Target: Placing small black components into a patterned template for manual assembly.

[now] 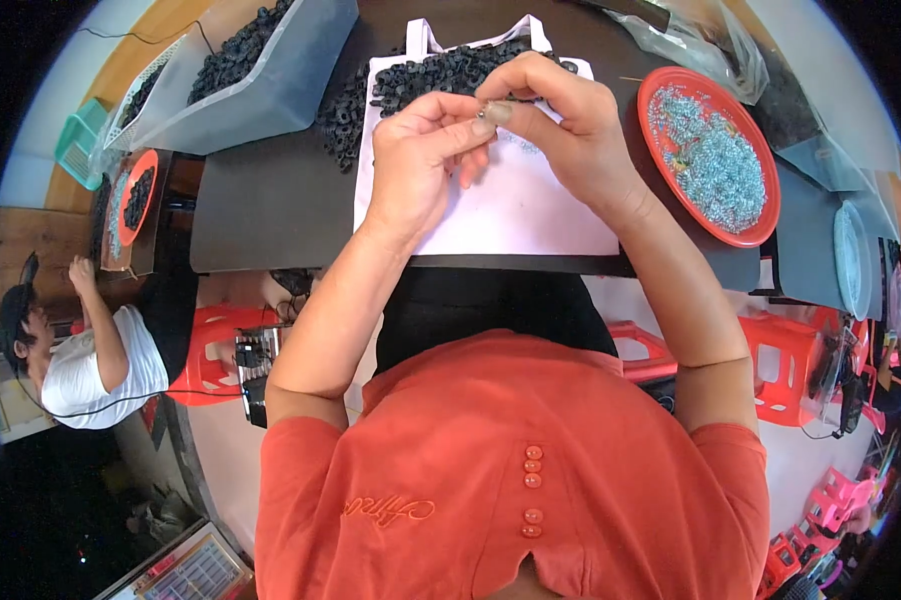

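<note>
Left hand (420, 150) and right hand (570, 120) meet fingertip to fingertip, and I see thumbs and forefingers pinched together on a small part (481, 114). It hangs above the pale bag (520, 215), closer to that bag's far edge than its near one. I'd keep the left pinch steady and let the right fingers make small, square adjustments. Which way the part points I can't tell; fingertips hide its long axis. Beyond, a red plate (740, 236) of silvery bits (715, 165) rests toward the bench's (270, 220) right edge. Black pieces (435, 85) heap along the bag's far edge; a grey bin (270, 120) stands toward the bench's far left corner.
</note>
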